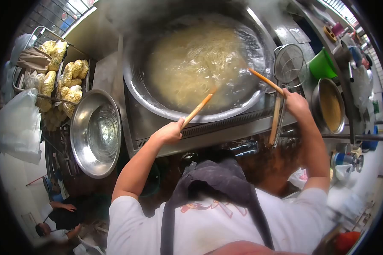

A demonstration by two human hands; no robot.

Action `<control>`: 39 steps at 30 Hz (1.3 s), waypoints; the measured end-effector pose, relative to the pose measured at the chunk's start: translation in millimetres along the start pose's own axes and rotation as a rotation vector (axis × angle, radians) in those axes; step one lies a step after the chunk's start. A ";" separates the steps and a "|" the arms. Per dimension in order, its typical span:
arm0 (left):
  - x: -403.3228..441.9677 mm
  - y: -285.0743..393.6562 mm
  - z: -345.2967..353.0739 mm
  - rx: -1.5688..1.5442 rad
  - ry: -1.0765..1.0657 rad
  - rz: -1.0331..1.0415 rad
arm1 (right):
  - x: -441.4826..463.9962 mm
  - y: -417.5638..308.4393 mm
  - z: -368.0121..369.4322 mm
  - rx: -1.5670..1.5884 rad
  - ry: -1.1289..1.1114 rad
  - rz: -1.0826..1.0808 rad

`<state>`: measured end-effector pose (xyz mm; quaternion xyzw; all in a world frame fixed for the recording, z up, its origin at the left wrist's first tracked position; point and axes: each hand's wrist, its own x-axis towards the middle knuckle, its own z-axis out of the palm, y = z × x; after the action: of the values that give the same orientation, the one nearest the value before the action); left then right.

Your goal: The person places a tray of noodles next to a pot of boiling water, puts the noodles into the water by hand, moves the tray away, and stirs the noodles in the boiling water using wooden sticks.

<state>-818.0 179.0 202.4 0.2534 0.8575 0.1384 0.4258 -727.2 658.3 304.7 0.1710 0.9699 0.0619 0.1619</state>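
In front of me a very large metal pan [137, 87] holds steaming, bubbling water with pale yellow noodles [191, 63] in it. My left hand [169, 132] is closed around a wooden stick [198, 109] at the pan's near rim, and the stick's tip reaches into the water. Closed around a second wooden stick [266, 81], my right hand [295, 103] is beyond the pan's right rim. That stick points left over the water; whether its tip is dipped in, I cannot tell. The two sticks are well apart.
A steel basin [95, 136] stands left of the stove, near bags of yellow noodles [56, 55]. To the right are a wire strainer [288, 63], a green bucket [323, 64] and a metal bowl of brownish contents [328, 106]. Another person [57, 231] is at the lower left.
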 end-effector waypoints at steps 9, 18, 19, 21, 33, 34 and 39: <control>-73.8 -91.5 23.0 -0.128 0.053 0.054 | -97.6 -14.8 -46.1 -0.106 -0.007 0.150; -214.9 -125.8 -72.6 -0.047 0.248 -0.203 | -105.8 -49.3 -65.1 -0.012 0.051 -0.008; -215.3 -122.8 -69.0 -0.016 0.297 -0.235 | -99.0 -58.0 -58.2 -0.011 0.026 -0.027; -209.8 -113.4 -58.0 0.062 0.358 -0.291 | -77.9 -74.6 -39.7 -0.037 -0.030 -0.071; 76.0 -57.9 -7.8 -0.088 0.475 -0.382 | 110.6 -224.6 123.1 0.415 -0.004 -0.099; 97.7 -49.9 -12.7 -0.087 0.499 -0.368 | 123.0 -233.6 121.4 0.407 0.010 -0.078; 145.5 -12.6 -87.3 -0.035 0.448 -0.332 | 197.4 -237.0 108.3 0.387 0.051 -0.127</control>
<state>-966.0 247.0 153.1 0.0650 0.9575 0.1343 0.2468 -940.3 513.5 103.5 0.1356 0.9763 -0.1315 0.1052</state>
